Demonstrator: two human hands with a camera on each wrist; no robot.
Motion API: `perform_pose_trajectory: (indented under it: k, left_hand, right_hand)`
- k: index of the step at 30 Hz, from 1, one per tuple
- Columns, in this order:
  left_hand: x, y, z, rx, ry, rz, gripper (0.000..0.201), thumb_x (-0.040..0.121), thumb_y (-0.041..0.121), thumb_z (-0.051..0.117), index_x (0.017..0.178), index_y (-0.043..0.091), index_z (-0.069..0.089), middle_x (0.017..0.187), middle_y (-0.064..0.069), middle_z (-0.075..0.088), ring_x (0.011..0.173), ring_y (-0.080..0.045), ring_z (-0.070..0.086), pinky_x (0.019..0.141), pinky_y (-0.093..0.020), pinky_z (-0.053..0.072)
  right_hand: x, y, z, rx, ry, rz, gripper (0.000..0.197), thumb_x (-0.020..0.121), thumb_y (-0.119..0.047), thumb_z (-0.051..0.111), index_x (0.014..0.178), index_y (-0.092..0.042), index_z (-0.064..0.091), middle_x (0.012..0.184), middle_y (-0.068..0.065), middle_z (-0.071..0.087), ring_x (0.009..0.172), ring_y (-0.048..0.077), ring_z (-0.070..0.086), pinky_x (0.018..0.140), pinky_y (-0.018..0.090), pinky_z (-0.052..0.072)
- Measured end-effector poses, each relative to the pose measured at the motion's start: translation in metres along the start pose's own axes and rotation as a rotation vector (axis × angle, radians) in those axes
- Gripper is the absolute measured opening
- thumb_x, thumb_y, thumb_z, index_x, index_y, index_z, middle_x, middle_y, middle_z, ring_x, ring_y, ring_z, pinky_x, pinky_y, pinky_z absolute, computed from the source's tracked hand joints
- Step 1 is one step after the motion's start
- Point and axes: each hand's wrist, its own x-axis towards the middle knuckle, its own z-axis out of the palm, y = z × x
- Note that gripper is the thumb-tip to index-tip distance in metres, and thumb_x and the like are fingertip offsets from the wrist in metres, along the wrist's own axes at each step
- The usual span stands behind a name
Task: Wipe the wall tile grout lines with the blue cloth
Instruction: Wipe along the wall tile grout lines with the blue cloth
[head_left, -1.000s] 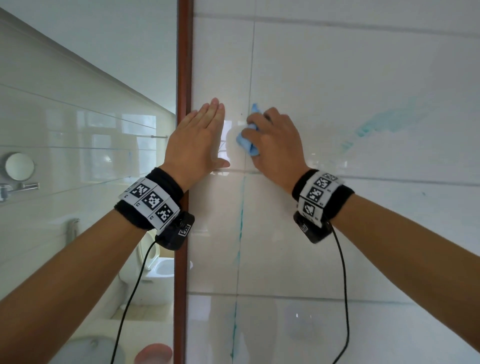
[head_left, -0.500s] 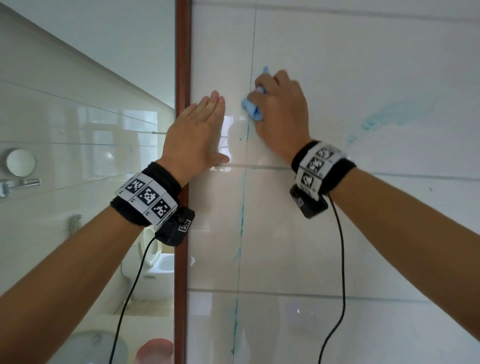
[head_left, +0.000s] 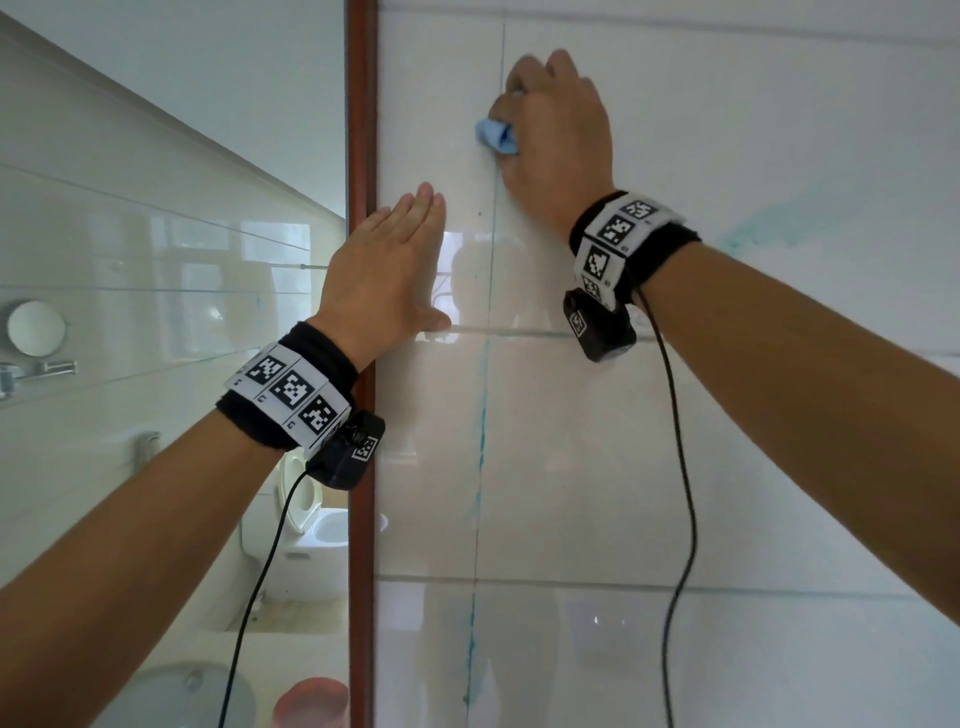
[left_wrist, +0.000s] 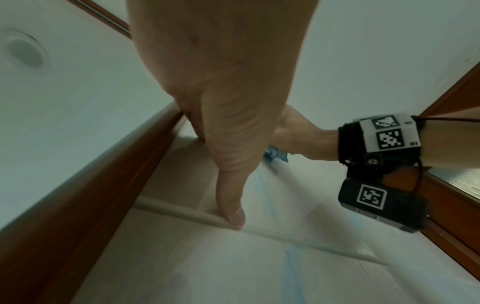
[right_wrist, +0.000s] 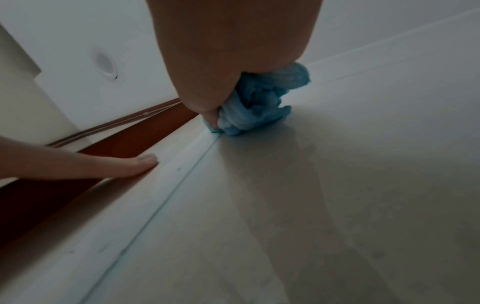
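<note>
- Two hands on the wall: right hand (head_left: 556, 124) had its fingers (right_wrist: 207, 111) clamped round the bunched blue cloth (head_left: 497, 136), pressed onto the vertical grout line (head_left: 491, 270) high up, right of the wooden frame (head_left: 361, 104).
- Left hand (head_left: 387, 270) lay flat, fingers straight and together, bracing on the tile (head_left: 727, 130).
- Step: mid-wipe of the upper run.
- Next, likely: work down; blue staining showed lower on that line.

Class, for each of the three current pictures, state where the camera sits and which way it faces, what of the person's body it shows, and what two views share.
Head: faces the tiled wall; shows both forearms, left hand flat, right hand gripping the blue cloth.
Left wrist: looks along the left hand's palm to the wall; the right wrist shows beyond.
Right wrist: looks along the right hand at the cloth on the vertical grout line; left fingertips show.
Shared: all three show the cloth.
</note>
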Motion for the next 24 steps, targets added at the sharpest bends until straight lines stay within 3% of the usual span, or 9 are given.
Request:
perform_pose_trajectory:
  k: [4, 6, 8, 11, 13, 15, 17, 20, 24]
  left_hand:
    - [-0.001, 0.0, -0.001, -0.016, 0.006, 0.009, 0.127, 0.077, 0.051, 0.087, 0.166, 0.008, 0.009, 0.175, -0.01, 0.007, 0.161, -0.023, 0.013, 0.13, -0.034, 0.007]
    - [-0.001, 0.001, -0.001, -0.019, 0.005, 0.001, 0.127, 0.077, 0.051, 0.087, 0.166, 0.007, 0.009, 0.175, -0.01, 0.008, 0.161, -0.023, 0.013, 0.13, -0.034, 0.008]
    - [-0.002, 0.001, -0.001, -0.022, -0.002, 0.001, 0.126, 0.079, 0.05, 0.087, 0.166, 0.007, 0.008, 0.175, -0.011, 0.007, 0.161, -0.023, 0.013, 0.13, -0.034, 0.008]
    - [-0.002, 0.001, -0.001, -0.017, -0.004, 0.001, 0.125, 0.079, 0.05, 0.086, 0.166, 0.007, 0.008, 0.175, -0.011, 0.007, 0.161, -0.024, 0.014, 0.13, -0.035, 0.009]
    - [-0.002, 0.001, -0.002, -0.022, -0.005, 0.001, 0.125, 0.079, 0.05, 0.086, 0.166, 0.007, 0.009, 0.175, -0.011, 0.008, 0.161, -0.024, 0.014, 0.13, -0.035, 0.008]
    - [-0.002, 0.001, -0.004, -0.024, -0.016, 0.004, 0.124, 0.079, 0.05, 0.086, 0.166, 0.007, 0.009, 0.175, -0.011, 0.007, 0.161, -0.024, 0.014, 0.129, -0.034, 0.007]
    - [-0.003, 0.001, -0.007, -0.013, -0.02, -0.004, 0.124, 0.08, 0.051, 0.085, 0.166, 0.007, 0.008, 0.175, -0.01, 0.007, 0.161, -0.023, 0.013, 0.129, -0.034, 0.007]
    - [-0.004, 0.005, -0.008, -0.017, -0.031, -0.015, 0.125, 0.08, 0.051, 0.086, 0.166, 0.008, 0.006, 0.175, -0.009, 0.006, 0.161, -0.022, 0.013, 0.129, -0.033, 0.006]
    - [-0.003, 0.004, -0.007, -0.02, -0.036, -0.023, 0.125, 0.08, 0.052, 0.085, 0.167, 0.009, 0.005, 0.176, -0.008, 0.004, 0.161, -0.02, 0.011, 0.128, -0.03, 0.004]
  right_hand:
    - [-0.02, -0.011, 0.009, 0.008, 0.056, 0.018, 0.017, 0.09, -0.014, 0.059, 0.088, -0.012, 0.075, 0.105, 0.004, 0.066, 0.103, 0.028, 0.057, 0.076, 0.031, 0.032]
    - [-0.053, -0.024, 0.014, 0.056, 0.07, -0.073, 0.008, 0.08, -0.01, 0.069, 0.077, -0.016, 0.074, 0.098, 0.003, 0.068, 0.093, 0.029, 0.06, 0.072, 0.031, 0.033]
    - [-0.091, -0.034, 0.02, 0.072, 0.027, -0.187, 0.014, 0.071, -0.005, 0.073, 0.077, -0.017, 0.074, 0.097, 0.003, 0.068, 0.088, 0.03, 0.059, 0.071, 0.033, 0.038]
    - [-0.125, -0.037, 0.02, 0.039, -0.089, -0.353, 0.017, 0.071, -0.006, 0.067, 0.084, -0.013, 0.074, 0.098, 0.005, 0.067, 0.09, 0.031, 0.058, 0.07, 0.038, 0.045]
    - [-0.113, -0.029, 0.017, -0.015, -0.117, -0.405, 0.022, 0.076, -0.012, 0.053, 0.084, -0.014, 0.073, 0.096, 0.004, 0.066, 0.088, 0.03, 0.059, 0.068, 0.036, 0.043]
    - [-0.081, -0.019, 0.011, -0.029, -0.06, -0.291, 0.027, 0.08, -0.013, 0.046, 0.082, -0.015, 0.073, 0.096, 0.005, 0.066, 0.088, 0.031, 0.06, 0.068, 0.033, 0.036]
    - [-0.036, -0.006, 0.002, -0.081, 0.009, -0.129, 0.02, 0.09, -0.014, 0.054, 0.09, -0.013, 0.074, 0.104, 0.007, 0.066, 0.098, 0.032, 0.059, 0.072, 0.033, 0.031]
    - [0.022, 0.009, -0.009, -0.069, 0.04, 0.027, 0.024, 0.101, -0.025, 0.053, 0.107, -0.012, 0.072, 0.119, 0.007, 0.062, 0.114, 0.029, 0.054, 0.084, 0.037, 0.043]
    - [0.054, 0.004, -0.013, 0.001, 0.082, 0.096, 0.024, 0.099, -0.021, 0.051, 0.105, -0.009, 0.07, 0.12, 0.006, 0.063, 0.117, 0.027, 0.054, 0.09, 0.038, 0.045]
